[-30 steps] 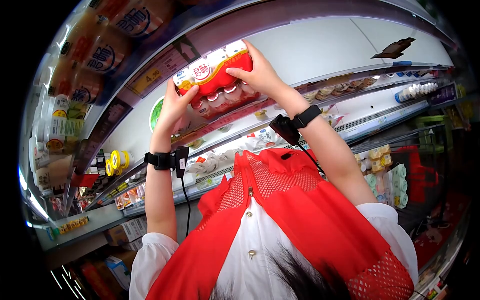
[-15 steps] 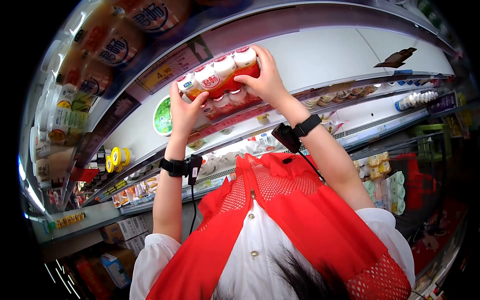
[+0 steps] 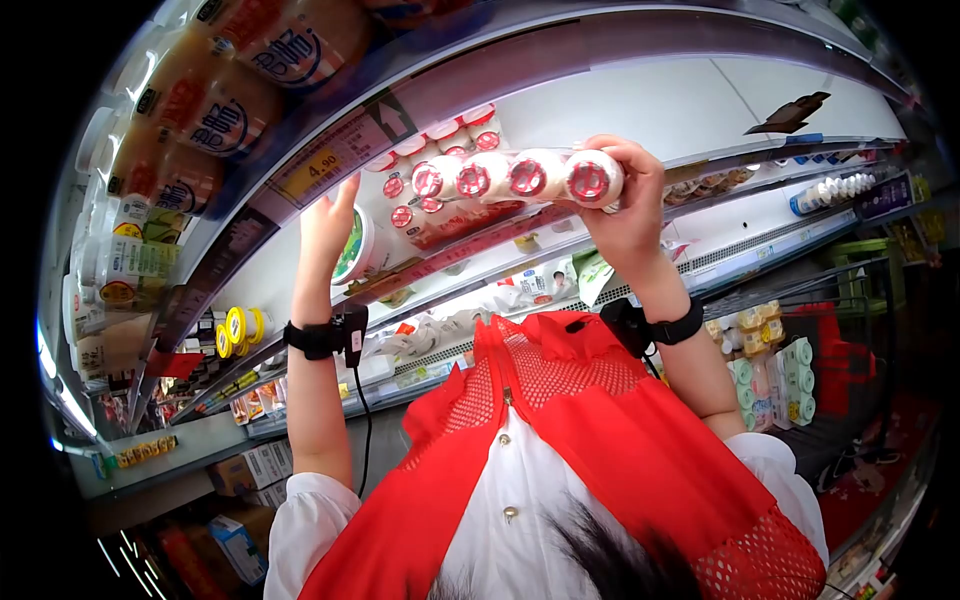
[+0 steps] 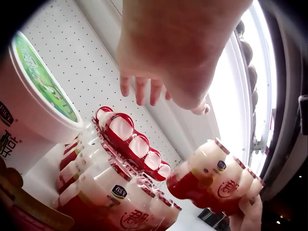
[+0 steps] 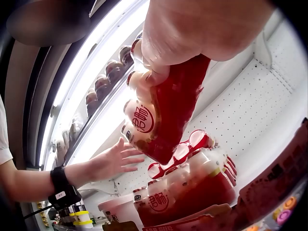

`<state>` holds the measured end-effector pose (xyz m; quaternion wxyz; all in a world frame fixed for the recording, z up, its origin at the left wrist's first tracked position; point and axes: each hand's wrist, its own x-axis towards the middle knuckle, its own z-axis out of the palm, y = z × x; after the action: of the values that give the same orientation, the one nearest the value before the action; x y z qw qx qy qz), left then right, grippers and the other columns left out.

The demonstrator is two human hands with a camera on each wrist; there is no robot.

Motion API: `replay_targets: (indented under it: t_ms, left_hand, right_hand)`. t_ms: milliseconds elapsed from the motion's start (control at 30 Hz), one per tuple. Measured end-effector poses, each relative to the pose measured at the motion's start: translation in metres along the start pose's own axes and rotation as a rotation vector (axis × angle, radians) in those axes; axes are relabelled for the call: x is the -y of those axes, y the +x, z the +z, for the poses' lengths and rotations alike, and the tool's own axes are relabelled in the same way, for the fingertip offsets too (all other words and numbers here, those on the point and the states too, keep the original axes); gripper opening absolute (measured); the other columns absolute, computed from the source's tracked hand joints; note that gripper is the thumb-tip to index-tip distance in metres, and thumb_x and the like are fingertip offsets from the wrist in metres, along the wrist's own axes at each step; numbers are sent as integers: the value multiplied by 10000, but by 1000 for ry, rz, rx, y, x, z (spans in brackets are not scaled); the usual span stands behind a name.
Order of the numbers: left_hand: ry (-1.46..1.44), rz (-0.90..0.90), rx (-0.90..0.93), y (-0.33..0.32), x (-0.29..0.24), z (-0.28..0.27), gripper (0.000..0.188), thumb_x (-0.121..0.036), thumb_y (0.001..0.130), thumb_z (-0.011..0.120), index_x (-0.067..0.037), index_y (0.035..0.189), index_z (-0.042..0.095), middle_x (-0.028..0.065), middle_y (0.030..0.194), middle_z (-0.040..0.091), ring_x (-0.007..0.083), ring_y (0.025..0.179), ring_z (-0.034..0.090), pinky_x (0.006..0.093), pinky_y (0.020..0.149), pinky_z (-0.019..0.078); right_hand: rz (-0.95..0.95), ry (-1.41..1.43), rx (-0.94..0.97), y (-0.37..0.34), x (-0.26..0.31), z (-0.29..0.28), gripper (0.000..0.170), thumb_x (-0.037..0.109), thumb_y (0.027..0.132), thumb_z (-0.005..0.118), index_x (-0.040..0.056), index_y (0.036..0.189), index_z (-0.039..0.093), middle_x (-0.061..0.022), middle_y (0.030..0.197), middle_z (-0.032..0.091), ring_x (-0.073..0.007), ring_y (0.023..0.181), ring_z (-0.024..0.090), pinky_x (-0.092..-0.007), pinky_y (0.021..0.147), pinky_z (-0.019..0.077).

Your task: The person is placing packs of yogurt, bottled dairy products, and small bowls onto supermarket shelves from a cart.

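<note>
In the head view the right hand (image 3: 628, 205) grips one end of a bottle pack (image 3: 505, 177), its row of red-and-white caps facing the camera. The right wrist view shows that pack (image 5: 144, 113) hanging from the right hand (image 5: 202, 29). The left hand (image 3: 330, 225) is apart from it, fingers extended, near a green-lidded tub (image 3: 353, 250). In the left wrist view the left hand (image 4: 166, 62) holds nothing, above shelved bottle packs (image 4: 106, 178) and the tub (image 4: 43, 96). One shelved pack (image 4: 137, 144) lies with its bases showing.
A price rail (image 3: 320, 165) crosses above the left hand, with larger bottles (image 3: 220, 110) on the shelf at the upper left. Lower shelves hold yellow-lidded tubs (image 3: 238, 328) and pouches. A cart with egg cartons (image 3: 800, 380) stands at the right.
The left hand has let go of the pack and moved slightly left. The right hand has carried the pack right, turning its caps toward the head camera and uncovering the shelved packs.
</note>
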<state>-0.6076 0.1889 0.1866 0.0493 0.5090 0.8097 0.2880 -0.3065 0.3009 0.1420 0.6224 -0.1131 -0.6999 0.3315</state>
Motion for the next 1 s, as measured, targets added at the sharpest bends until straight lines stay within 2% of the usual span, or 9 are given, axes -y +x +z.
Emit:
replay_targets:
  t_ms: [67,233,367,433,533,600,800,900,1000]
  left_hand:
    - [11,-86,22,35,19,3,516,-394,863,537,-16,1209,477,174,1167,531,268,1041,538,363,916,392]
    - [-913,-327,372,89,53,16,395,-326,879,539,-89,1186,464,96,1096,553,187,919,570,335,706,521]
    - [-434,-509,231,116,60,40,364,-364,863,561,-120,1122,483,39,1047,545,140,808,557,285,622,499]
    - [-472,-340,160,105,61,39,372,-365,857,567,-129,1133,485,35,1073,539,164,846,548,287,636,480]
    - [-1404,-482,229,72,11,8,294,-256,894,506,-102,1142,472,92,1132,508,278,1006,513,453,826,479]
    - [-1389,-472,232,66,17,3,288,-236,907,480,-84,1150,458,111,1144,498,288,1012,514,476,841,477]
    - [-1325,-573,-47,13,7,-9,322,-208,941,377,30,1157,404,192,1180,467,313,1049,509,420,853,500]
    - [-1830,-364,201,-11,12,-17,347,-170,919,410,70,1166,364,231,1164,451,345,1077,491,453,917,463]
    - [-1640,-408,-71,-29,-25,-8,406,-134,850,531,20,1174,341,234,1228,398,335,1145,443,436,983,408]
  right_hand:
    - [90,32,-87,-10,5,-16,564,-77,683,695,44,1106,342,-119,1092,475,-179,992,518,-287,824,468]
    - [437,184,-388,-24,25,-35,551,10,747,685,22,1184,351,-70,1080,471,-137,968,502,-269,839,442]
    - [711,341,-518,-44,13,-48,353,161,836,622,11,1103,446,-53,1015,513,-109,931,496,-241,820,417]
    - [764,392,-557,-48,7,-55,335,142,836,617,14,1096,448,-56,1023,514,-114,929,504,-257,820,430]
    - [917,649,-629,-39,11,-63,313,132,834,592,12,1084,447,-81,1029,525,-158,932,547,-293,800,463]
    - [1051,850,-669,-36,5,-67,332,131,815,579,9,1085,431,-111,1029,535,-195,930,573,-320,806,478]
    - [885,676,-585,-3,8,-35,396,75,804,568,15,1156,397,-110,1064,514,-181,983,547,-308,802,483]
    - [664,637,-506,26,4,-2,451,4,756,626,9,1135,383,-107,1085,473,-164,971,532,-293,820,485]
    - [454,304,-313,43,-3,31,464,45,750,669,0,1131,407,-103,1017,531,-147,889,561,-261,759,491]
